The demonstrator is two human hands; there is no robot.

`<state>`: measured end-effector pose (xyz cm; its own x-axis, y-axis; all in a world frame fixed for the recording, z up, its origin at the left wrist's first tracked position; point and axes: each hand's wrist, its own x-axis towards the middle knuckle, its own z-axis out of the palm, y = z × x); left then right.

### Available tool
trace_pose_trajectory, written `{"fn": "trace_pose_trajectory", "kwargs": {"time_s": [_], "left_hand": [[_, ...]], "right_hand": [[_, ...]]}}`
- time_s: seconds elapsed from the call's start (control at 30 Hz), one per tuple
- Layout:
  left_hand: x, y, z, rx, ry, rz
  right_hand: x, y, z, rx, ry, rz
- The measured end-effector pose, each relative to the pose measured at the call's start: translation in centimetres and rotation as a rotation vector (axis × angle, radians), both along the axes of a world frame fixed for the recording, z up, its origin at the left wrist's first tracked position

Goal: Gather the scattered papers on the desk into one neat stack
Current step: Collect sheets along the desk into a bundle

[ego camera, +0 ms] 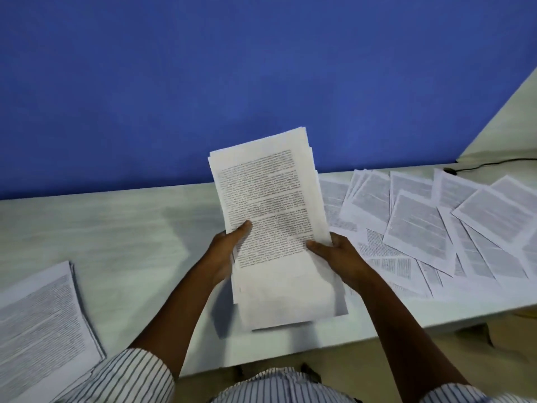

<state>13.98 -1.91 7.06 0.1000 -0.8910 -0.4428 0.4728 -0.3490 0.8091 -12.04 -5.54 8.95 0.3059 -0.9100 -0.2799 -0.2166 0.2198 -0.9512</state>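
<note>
left grip: grasps the left edge of the held bundle. its thumb lies across the printed face; the other fingers are behind the sheets and out of view.

right grip: grasps the right edge of the same bundle. its thumb presses on the printed face; the other fingers are hidden behind the sheets.

held bundle: several printed sheets, raised between both grips over the middle of the surface, top edge tilted toward the wall. the sheet edges are uneven and fan out at the top and the bottom. whether the lower edge touches the surface cannot be determined. a shadow lies on the surface beneath it.

scattered sheets: lie flat on the surface just to the right of the right grip, printed side up, overlapping at differing angles and reaching the right edge of the view.

side stack: lies on the surface at the near left, well apart from the left grip, printed side up, edges slightly offset, partly cut off by the view.

surroundings: the surface is pale. the wall behind it is blue. a black cable lies at the far right rear. striped sleeves show at the bottom of the view.
</note>
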Motion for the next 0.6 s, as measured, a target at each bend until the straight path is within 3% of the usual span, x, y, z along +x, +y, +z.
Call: {"fn": "trace_pose_trajectory", "kwargs": {"time_s": [0.17,0.33,0.47,0.6], "left_hand": [[-0.4,-1.6,2.0,-0.102,-0.103,0.073],[-1.8,-2.4,5.4,-0.235,-0.155,0.210],[-2.7,-3.1,8.3,-0.332,-0.135,0.238],[-3.8,-3.4,9.2,-0.388,-0.092,0.218]], "right_hand": [[0.0,-1.7,0.8,-0.054,-0.051,-0.084],[-0.7,-2.1,-0.4,-0.007,-0.148,-0.331],[0.0,-1.8,-1.0,0.265,-0.530,-0.529],[0.9,-1.5,-1.7,0.479,-0.887,-0.462]]}}
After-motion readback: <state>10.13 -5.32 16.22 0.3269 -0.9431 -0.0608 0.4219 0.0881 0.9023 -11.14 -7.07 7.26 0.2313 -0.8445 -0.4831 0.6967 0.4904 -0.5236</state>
